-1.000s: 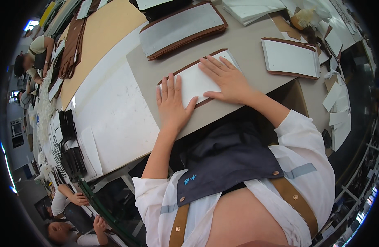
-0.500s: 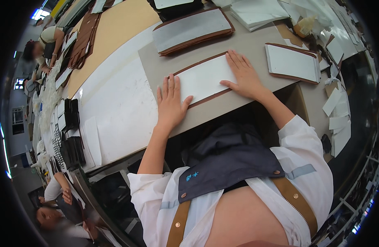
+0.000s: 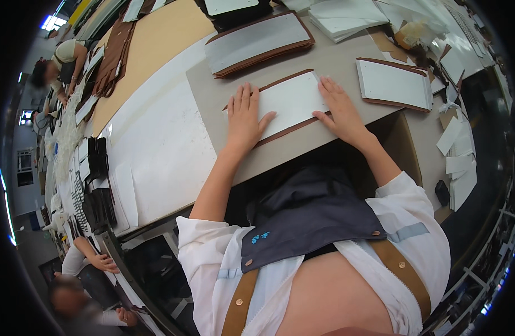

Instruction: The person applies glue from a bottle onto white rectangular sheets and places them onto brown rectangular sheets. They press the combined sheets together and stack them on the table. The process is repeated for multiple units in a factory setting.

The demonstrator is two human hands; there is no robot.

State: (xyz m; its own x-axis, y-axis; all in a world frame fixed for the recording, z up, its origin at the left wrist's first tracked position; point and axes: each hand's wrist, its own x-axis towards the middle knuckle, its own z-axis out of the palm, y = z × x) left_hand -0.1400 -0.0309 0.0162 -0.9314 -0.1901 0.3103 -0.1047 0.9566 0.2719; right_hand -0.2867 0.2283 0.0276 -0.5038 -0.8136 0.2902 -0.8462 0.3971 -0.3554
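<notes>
A white rectangular panel (image 3: 291,102) lies flat in front of me, on a brown piece that shows as strips along its far and near edges. My left hand (image 3: 245,120) rests palm down over the panel's left end, its fingers stretched out and the thumb pointing inward. On the right end lies my right hand (image 3: 344,115), flat with its fingers extended and the thumb on the near edge. Neither hand grips anything. Beneath the panel is a grey board (image 3: 204,95); the panel's two ends are partly covered by my hands.
Beyond the panel sits a stack of brown-edged pieces (image 3: 260,45) topped with white. A smaller similar stack (image 3: 394,84) lies to the right. White sheets (image 3: 347,19) are piled at the back. Black pieces (image 3: 98,207) stand at the left; other people work farther left.
My left hand has slid inward and farther up onto the panel. The right hand has shifted slightly right and nearer to me, still flat at the panel's right end.
</notes>
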